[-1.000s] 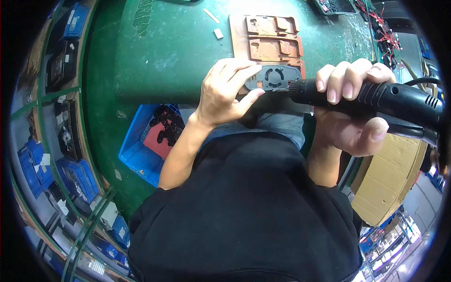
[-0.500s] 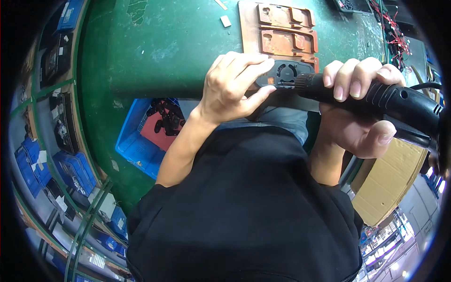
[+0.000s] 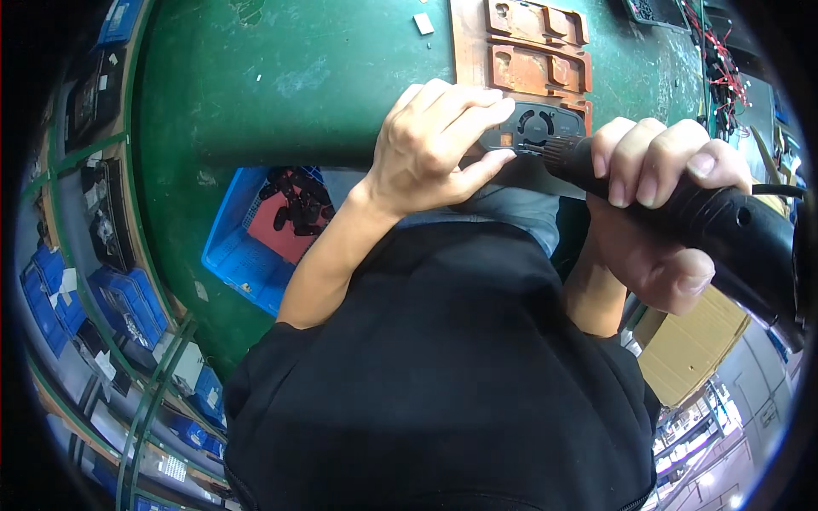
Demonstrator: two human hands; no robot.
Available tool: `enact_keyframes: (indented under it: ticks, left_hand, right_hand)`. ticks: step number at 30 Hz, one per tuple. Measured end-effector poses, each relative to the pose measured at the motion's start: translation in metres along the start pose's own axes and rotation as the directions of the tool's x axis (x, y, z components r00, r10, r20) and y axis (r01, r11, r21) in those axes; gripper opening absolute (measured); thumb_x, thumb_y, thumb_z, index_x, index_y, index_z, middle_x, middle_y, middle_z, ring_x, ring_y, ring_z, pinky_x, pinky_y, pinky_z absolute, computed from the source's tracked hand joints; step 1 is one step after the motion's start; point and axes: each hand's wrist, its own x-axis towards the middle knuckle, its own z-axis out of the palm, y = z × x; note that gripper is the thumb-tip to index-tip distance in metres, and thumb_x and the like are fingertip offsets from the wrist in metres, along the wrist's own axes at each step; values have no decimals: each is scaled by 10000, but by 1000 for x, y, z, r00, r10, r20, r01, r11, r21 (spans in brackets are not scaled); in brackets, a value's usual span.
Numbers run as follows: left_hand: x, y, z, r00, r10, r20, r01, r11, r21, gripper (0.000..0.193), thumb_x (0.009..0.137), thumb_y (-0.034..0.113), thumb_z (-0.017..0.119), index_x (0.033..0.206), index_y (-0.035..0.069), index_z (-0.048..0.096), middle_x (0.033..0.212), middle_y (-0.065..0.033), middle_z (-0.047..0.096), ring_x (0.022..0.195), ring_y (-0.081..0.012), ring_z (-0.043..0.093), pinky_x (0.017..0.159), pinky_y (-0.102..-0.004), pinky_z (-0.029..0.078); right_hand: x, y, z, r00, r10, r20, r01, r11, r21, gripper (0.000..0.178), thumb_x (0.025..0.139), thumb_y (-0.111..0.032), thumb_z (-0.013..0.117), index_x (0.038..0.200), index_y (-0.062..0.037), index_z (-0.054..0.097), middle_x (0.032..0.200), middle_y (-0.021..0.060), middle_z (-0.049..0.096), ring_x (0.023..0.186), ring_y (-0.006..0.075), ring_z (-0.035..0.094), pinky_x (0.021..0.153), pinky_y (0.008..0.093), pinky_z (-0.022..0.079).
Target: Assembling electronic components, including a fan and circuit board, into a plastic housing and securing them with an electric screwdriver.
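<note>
My left hand (image 3: pixel 434 145) holds a small dark part (image 3: pixel 532 129) with a round fan hole. My fingers lie over its left side and my thumb presses from below, so my grip is pinching it. The part sits at the near edge of the green tabletop (image 3: pixel 298 77), just in front of an orange tray (image 3: pixel 532 51) with cut-out shapes.

My right hand (image 3: pixel 660 213) is wrapped tight around a black power screwdriver (image 3: pixel 682 213). Its tip touches the right side of the part.

Compared with a moment ago, my hands and the part sit lower in the view and a bit closer together. The tray has slid up, so its top is now cut off by the edge. The tool tip is now right at the part.

I cannot see most of the left side of the part, because my fingers cover it. The back end of the screwdriver runs out of sight at the right. My black shirt (image 3: pixel 443 383) hides my lap. A blue bin (image 3: pixel 247 247) with dark pieces sits under the tabletop, and those pieces are too small to make out.
</note>
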Motion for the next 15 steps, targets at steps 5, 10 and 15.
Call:
enact_keyframes:
  ticks: [5, 10, 15]
  left_hand:
    - [4, 5, -5, 998, -33, 47, 33, 999, 1, 414, 656, 214, 811, 1025, 79, 681, 1004, -61, 672, 860, -235, 620, 781, -344, 466]
    - [0, 1, -5, 997, -56, 59, 55, 998, 6, 417, 659, 213, 826, 1035, 90, 692, 1011, -55, 678, 886, -227, 627, 814, -344, 467]
    - [3, 2, -5, 998, -25, 56, 25, 1000, 7, 429, 665, 226, 823, 1050, 90, 691, 998, -40, 665, 906, -224, 624, 823, -349, 468]
  right_hand:
    - [1, -1, 8, 1000, 18, -24, -19, 1000, -16, 540, 836, -429, 651, 1130, -47, 408, 864, 86, 457, 684, 174, 478, 674, 360, 404]
    - [0, 5, 5, 1000, 21, 6, -21, 999, -43, 538, 823, -438, 688, 1101, -59, 425, 814, 66, 491, 621, 157, 485, 610, 331, 412]
    - [-1, 4, 12, 1000, 15, -7, -16, 999, -50, 536, 816, -445, 703, 1079, -63, 435, 807, 50, 499, 616, 152, 496, 598, 308, 413]
